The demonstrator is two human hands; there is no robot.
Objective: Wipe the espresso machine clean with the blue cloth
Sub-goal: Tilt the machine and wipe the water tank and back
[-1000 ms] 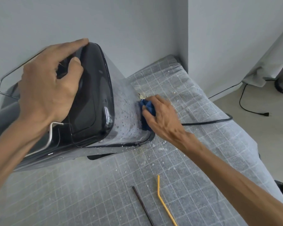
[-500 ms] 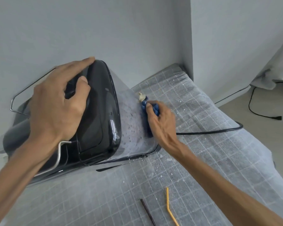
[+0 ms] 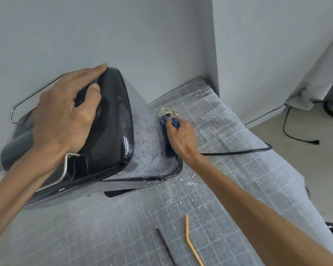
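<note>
Since 1.0 s ago, the right hand (image 3: 181, 137) has slid the bunched blue cloth (image 3: 166, 121) from low on the machine's side panel toward its far edge, beside a small crumpled beige scrap (image 3: 166, 111). That hand is curled round the cloth and presses it flat against the panel, so the wad stays compact and the rubbing force goes straight into the surface.

Standing on the grey grid-patterned counter (image 3: 238, 169) is the glossy black espresso machine with a silver-grey side panel (image 3: 112, 120), close to the wall. Its panel is speckled with dark spots and a whitish film, which suggests the wiping is only partly done. On top of the machine lies the left hand (image 3: 65, 116), palm down, with fingers bent over the far rim and thumb on the lid; it is probably there to brace the body against the sideways push of the cloth. A black power cord (image 3: 238, 152) trails from behind the right wrist across the counter. Near the front edge lie a thin dark stick (image 3: 166, 246) and a bent yellow straw (image 3: 190, 242), well apart from the machine.
</note>
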